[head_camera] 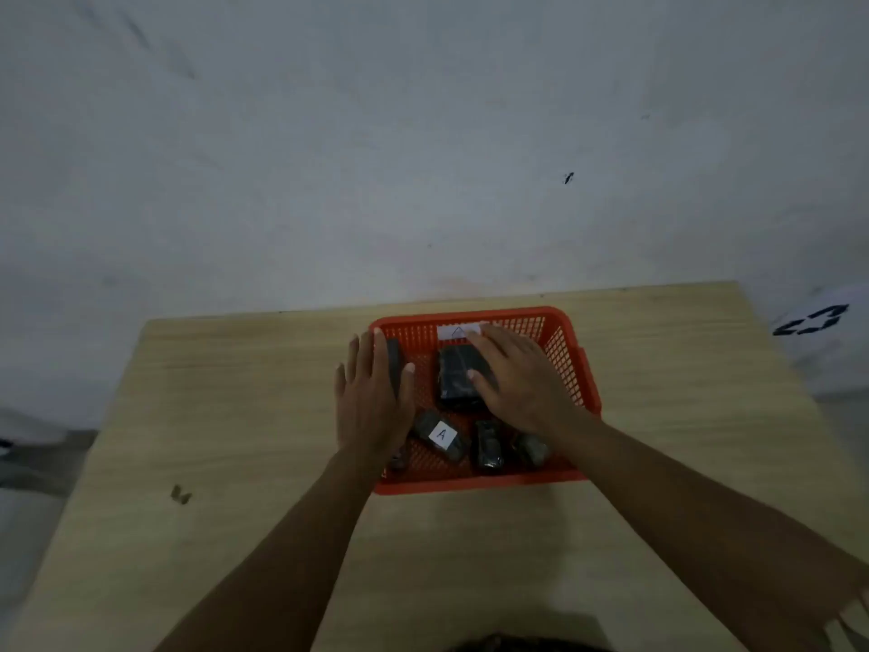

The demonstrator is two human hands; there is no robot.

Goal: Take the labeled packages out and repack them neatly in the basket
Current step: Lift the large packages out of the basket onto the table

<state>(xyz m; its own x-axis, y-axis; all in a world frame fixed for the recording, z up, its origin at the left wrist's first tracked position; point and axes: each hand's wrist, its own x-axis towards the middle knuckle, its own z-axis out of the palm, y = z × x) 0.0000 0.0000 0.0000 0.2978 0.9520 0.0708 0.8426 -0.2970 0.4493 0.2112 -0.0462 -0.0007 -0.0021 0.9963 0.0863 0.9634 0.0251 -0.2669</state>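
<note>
Dark wrapped packages, one labeled A [442, 435], lie loose in the orange basket [576, 364] on the tabletop [235, 392]. Right hand [522, 378] rests flat on the largest package [458, 376], fingers released; left hand [371, 397] likewise spread at the left wall. Removal appears barely begun; next, a firm grasp and lift.

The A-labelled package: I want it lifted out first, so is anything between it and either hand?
Nothing visible covers the A-labelled package; its label faces up near the basket front. The left hand hovers just beside and above it. The right hand is over the larger dark package farther back.
</note>
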